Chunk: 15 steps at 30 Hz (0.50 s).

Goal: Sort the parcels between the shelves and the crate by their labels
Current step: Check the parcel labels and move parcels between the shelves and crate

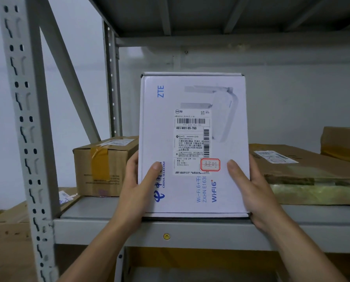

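Thumbs flat on its face, my left hand [133,192] and right hand [259,196] clasp the white parcel [160,129] by its lower sides (fingers hidden behind). It stands upright at the shelf [100,226] lip; its label [190,143] shows 1 red-framed stamp [210,165], fine print unreadable.

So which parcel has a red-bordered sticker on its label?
The white ZTE box, held between left hand and right hand. The taped brown carton and the flat carton beside it show none.

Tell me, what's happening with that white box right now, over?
Left hand, right hand both grip white ZTE box, label toward camera. Box upright at shelf front edge. Taped carton left, flat carton right.
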### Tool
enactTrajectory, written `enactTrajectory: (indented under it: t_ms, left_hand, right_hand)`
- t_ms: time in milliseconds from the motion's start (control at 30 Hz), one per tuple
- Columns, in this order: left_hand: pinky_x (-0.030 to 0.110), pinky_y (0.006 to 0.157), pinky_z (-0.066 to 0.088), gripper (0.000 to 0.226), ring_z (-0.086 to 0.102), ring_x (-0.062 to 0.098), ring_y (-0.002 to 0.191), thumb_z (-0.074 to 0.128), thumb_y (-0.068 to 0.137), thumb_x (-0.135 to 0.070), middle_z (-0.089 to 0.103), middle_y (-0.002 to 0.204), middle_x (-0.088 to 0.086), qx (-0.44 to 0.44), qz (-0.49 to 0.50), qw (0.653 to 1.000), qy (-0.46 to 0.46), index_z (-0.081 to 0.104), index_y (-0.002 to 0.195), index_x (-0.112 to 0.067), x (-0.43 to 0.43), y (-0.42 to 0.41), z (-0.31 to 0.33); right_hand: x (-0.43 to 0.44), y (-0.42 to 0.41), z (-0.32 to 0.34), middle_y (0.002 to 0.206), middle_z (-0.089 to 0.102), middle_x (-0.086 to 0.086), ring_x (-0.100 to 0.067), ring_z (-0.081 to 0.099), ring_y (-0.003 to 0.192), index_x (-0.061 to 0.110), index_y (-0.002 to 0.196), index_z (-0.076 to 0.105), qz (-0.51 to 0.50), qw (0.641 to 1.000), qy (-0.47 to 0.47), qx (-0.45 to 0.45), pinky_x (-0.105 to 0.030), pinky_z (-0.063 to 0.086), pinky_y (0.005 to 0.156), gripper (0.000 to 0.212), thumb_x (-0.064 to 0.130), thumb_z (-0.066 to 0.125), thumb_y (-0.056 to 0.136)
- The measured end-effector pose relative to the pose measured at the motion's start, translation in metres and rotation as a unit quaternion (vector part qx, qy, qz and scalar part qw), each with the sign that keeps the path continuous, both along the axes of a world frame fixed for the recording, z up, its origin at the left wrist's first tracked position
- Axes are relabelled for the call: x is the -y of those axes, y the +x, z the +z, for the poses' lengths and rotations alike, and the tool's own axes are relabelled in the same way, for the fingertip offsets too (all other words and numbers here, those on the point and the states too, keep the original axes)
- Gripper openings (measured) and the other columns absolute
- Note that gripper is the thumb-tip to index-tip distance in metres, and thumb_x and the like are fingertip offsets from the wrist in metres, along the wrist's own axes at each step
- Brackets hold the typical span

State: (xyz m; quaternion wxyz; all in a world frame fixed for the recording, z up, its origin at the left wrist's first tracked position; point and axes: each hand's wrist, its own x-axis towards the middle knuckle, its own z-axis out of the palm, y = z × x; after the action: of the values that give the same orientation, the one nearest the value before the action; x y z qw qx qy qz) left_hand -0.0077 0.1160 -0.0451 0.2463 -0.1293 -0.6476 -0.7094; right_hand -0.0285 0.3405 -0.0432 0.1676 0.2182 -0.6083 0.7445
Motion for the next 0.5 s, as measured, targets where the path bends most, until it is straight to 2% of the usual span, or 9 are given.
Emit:
enactTrajectory:
  t_ms: [300,500]
  left_hand:
    - [0.025,0.064,0.058,0.048,0.072,0.010,0.090,0.061,0.075,-0.047,0.068,0.113,-0.009,0.009,-0.005,1.000,0.000,0.043,0.120,-0.048,0.0012,-0.0008,-0.0001]
    - [0.036,0.072,0.061,0.040,0.073,0.020,0.092,0.062,0.089,-0.033,0.071,0.111,-0.002,0.040,-0.034,0.998,0.030,0.048,0.126,-0.040,0.0045,-0.0043,0.0006]
  right_hand:
    - [-0.0008,-0.0026,-0.0015,0.102,0.073,0.020,-0.005,0.072,0.091,0.047,0.112,0.055,0.001,1.000,0.001,0.010,-0.020,0.057,0.064,0.036,0.043,0.062,0.077]
    - [0.0000,-0.0068,-0.0007,0.102,0.074,0.015,-0.008,0.073,0.090,0.039,0.115,0.058,0.001,0.999,-0.011,0.040,-0.022,0.057,0.063,0.031,0.039,0.061,0.085]
